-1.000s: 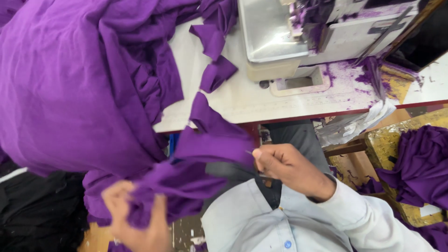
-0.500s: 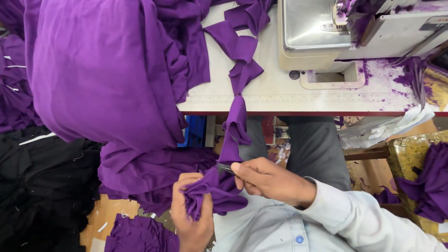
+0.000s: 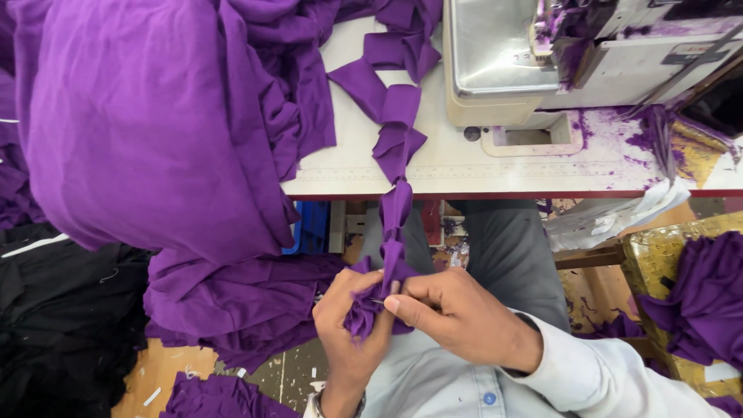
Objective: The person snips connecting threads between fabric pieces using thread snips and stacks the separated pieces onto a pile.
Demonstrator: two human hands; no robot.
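Hands, left (image 3: 350, 321) and right (image 3: 457, 317), pinch purple strip (image 3: 395, 209) below sewing machine (image 3: 542, 62), beside fabric heap (image 3: 155, 131).

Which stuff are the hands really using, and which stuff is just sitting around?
In use:
left hand
right hand
purple strip bunched between both hands

Lying about:
big purple cloth heap
sewing machine
white table
black cloth
purple pile at right
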